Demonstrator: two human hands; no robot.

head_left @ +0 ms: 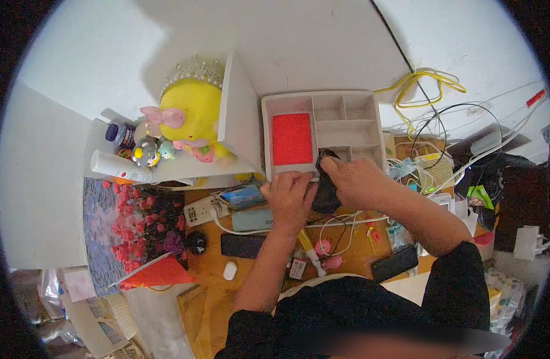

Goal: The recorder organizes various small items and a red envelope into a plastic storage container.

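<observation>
A white compartment organizer tray [348, 125] stands against the wall, with a red rectangular block or card [292, 139] in its left compartment. At its near edge, a black soft item [326, 197], perhaps a pouch, hangs down between my hands; its exact kind does not show. My right hand [354, 179] grips its upper part from the right, fingers closed. My left hand [292, 194] lies at the tray's near left rim, fingers bent and together, their tips meeting at the black item's left edge.
Left of the tray, a white shelf [239, 107] holds a yellow plush toy [194, 110], small figures and bottles. Below my hands, the wooden desk holds a power strip [206, 210], dark phones [242, 245], a white oval case [229, 270] and cables. A yellow cable [427, 78] coils at right.
</observation>
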